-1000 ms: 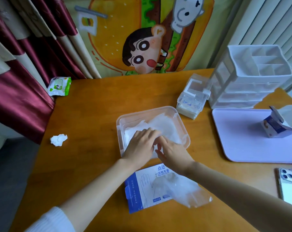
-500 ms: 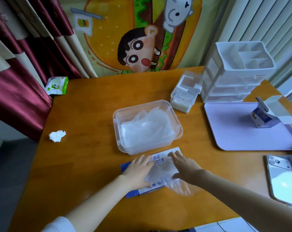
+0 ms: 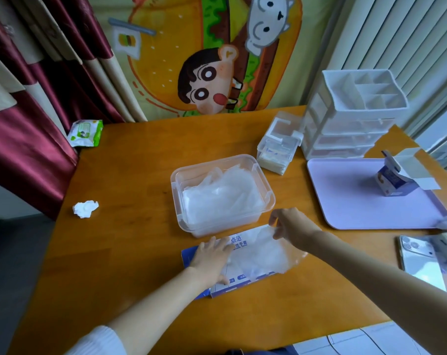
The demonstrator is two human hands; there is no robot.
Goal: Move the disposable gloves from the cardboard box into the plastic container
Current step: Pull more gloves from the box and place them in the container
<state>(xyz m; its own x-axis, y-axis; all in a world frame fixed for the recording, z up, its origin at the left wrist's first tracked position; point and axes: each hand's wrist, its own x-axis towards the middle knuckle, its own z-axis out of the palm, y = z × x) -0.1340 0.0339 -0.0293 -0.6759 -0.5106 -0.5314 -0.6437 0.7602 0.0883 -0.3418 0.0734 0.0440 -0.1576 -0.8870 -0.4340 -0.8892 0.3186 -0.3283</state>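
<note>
Now, mid-transfer: a clump of disposable gloves (image 3: pixel 264 254) sits half out of the cardboard box (image 3: pixel 239 240) at lower centre of frame. More gloves already fill the plastic container (image 3: pixel 212 226) just above. The right hand (image 3: pixel 291 224) pinches the clump's upper edge, fingers curled. The left hand (image 3: pixel 212 257) lies flat on the box, fingers straight, pinning it. Next move, likely: lift the clump clear and drop it into the container.

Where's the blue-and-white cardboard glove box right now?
In the head view, the blue-and-white cardboard glove box lies flat on the wooden table, directly nearer the person than the clear plastic container, with the left hand resting on its left part.
</note>
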